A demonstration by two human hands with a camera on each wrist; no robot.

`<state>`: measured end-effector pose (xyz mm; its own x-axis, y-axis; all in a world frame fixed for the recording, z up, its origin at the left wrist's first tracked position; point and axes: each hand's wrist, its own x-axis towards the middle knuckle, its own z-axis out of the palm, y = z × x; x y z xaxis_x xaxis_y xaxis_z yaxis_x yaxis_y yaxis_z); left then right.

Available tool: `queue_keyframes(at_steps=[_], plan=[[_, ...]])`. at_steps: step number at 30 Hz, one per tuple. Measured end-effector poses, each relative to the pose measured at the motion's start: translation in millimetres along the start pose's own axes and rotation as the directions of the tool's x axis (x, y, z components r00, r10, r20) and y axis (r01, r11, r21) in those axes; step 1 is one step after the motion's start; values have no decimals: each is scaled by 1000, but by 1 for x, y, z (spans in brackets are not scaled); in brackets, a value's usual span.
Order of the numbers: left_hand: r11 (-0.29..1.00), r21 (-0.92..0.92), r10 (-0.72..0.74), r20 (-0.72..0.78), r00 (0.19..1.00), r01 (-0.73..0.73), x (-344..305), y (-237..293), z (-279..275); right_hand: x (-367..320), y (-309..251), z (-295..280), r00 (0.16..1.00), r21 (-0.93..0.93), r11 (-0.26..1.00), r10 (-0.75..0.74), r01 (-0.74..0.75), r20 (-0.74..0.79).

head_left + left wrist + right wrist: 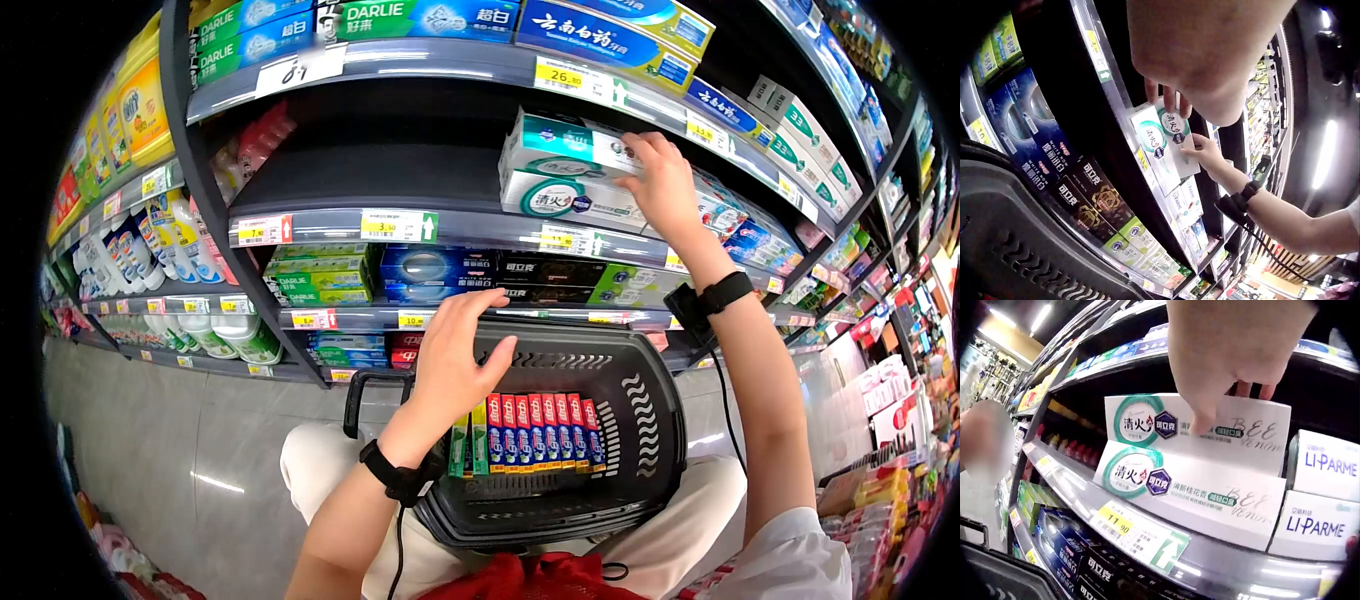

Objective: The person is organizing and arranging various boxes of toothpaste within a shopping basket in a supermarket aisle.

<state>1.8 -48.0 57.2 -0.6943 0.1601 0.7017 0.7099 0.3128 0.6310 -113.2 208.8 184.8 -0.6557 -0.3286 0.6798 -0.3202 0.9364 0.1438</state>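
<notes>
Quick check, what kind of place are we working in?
Most likely a supermarket toiletries aisle: shelves stacked with boxed toothpaste, yellow price tags on the shelf edges, and a black shopping basket. The right hand grips a white toothpaste box.

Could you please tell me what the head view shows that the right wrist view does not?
Only the head view shows the left hand open above the basket and the row of red and blue boxes inside it. Only the right wrist view makes the LI-PARME boxes and the 11.90 price tag readable. Both show the right hand gripping the top white box on the shelf.
</notes>
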Motion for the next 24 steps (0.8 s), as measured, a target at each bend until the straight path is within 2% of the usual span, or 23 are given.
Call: queue_keyframes(at_steps=[6, 13, 15, 17, 19, 21, 22, 24], plan=[[999, -18, 31, 56, 998, -30, 0, 5, -3, 11, 20, -1, 979, 33, 999, -24, 18, 201], [999, -16, 30, 85, 996, -29, 0, 7, -2, 8, -9, 9, 997, -69, 997, -28, 33, 68], [1000, -15, 20, 103, 995, -19, -2, 6, 0, 18, -16, 12, 995, -87, 996, -16, 25, 101], [1000, -12, 13, 120, 993, -12, -2, 6, 1, 31, -17, 20, 995, -89, 993, -74, 81, 69], [1000, -6, 1, 134, 991, 0, -3, 7, 1, 42, -23, 20, 993, -87, 995, -32, 42, 116], [1000, -16, 3, 137, 991, -1, -4, 5, 3, 51, -27, 21, 908, 68, 980, 145, -186, 392], [1000, -26, 0, 136, 991, 4, -4, 5, 3, 48, -26, 30, 961, 58, 995, 65, -84, 268], [999, -33, -2, 148, 989, 7, -4, 4, 3, 48, -24, 32, 958, 53, 994, 78, -97, 277]])
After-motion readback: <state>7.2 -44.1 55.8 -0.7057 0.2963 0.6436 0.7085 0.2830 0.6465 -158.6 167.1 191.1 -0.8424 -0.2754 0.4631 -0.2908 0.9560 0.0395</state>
